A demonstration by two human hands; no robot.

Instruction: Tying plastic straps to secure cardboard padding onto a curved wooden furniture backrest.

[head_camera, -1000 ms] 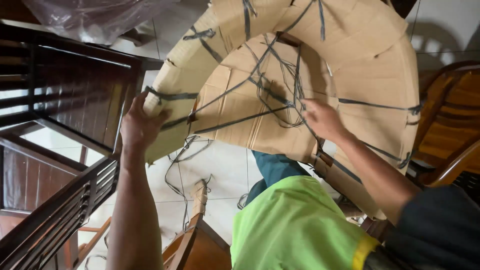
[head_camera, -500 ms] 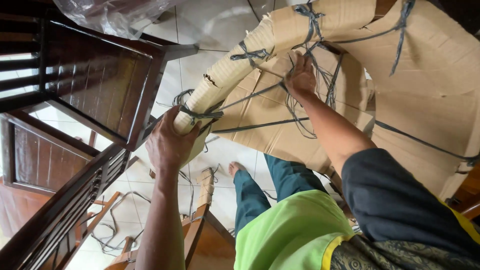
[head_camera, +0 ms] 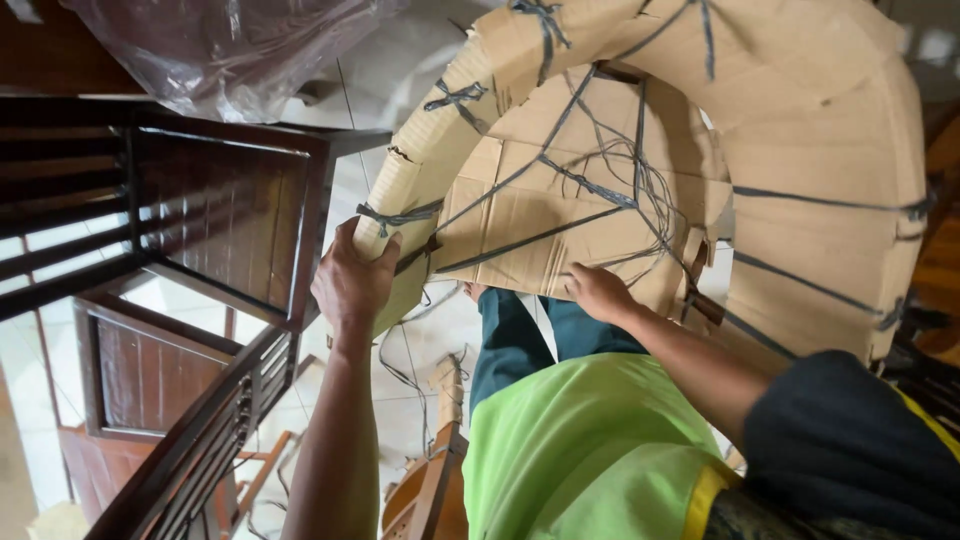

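Observation:
A large curved piece wrapped in brown cardboard (head_camera: 800, 130) and bound with grey string (head_camera: 610, 190) fills the upper right of the head view. My left hand (head_camera: 350, 285) grips the lower left end of the cardboard-wrapped arch, fingers curled around its edge. My right hand (head_camera: 597, 292) presses on the lower edge of the flat inner cardboard panel, just under the tangle of string. Below are my green shirt and dark trousers.
Dark wooden furniture frames (head_camera: 230, 210) stand at the left, close to my left hand. A clear plastic bag (head_camera: 220, 50) lies on top of them. Loose string (head_camera: 410, 370) trails on the white tiled floor (head_camera: 400, 420), beside a light wooden piece (head_camera: 440, 470).
My right hand has come down from the string tangle to the panel's lower edge. My left hand has kept its hold on the arch's left end. The view has shifted.

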